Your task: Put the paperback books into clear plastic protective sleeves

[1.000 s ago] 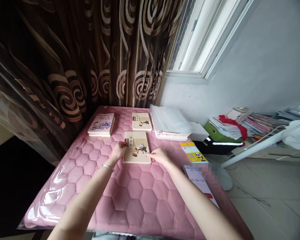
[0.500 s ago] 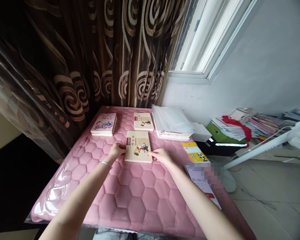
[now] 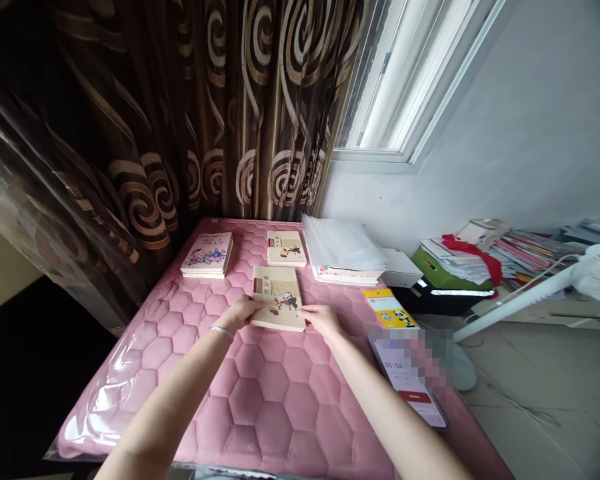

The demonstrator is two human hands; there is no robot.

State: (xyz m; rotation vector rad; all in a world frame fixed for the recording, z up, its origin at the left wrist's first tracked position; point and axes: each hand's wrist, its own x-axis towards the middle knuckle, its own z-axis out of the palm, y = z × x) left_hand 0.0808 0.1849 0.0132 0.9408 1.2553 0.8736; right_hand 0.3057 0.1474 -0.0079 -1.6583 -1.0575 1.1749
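A cream-coloured book [image 3: 279, 293] with an illustrated cover lies in front of me on the pink quilted surface [image 3: 260, 393]. My left hand [image 3: 243, 311], a silver bracelet at its wrist, grips the book's left edge near the lower corner, thumb on the cover. My right hand [image 3: 321, 319] pinches the lower right edge with thumb and fingers. Just behind lies another cream book [image 3: 286, 249] with the same kind of cover. To the left sits a short stack of books [image 3: 207, 255], the top one with a white and purple cover.
Right of the books are a paper pile under clear plastic sleeves [image 3: 347, 247], a white box [image 3: 401, 267], a yellow packet with a panda [image 3: 391, 309] and a phone showing a timer [image 3: 407, 380]. A white fan [image 3: 520, 300] stands beside the bed. A patterned curtain [image 3: 260, 120] hangs behind.
My left hand has moved further over the book's lower left edge, its thumb now on the cover. The book has turned slightly. My view has shifted a little.
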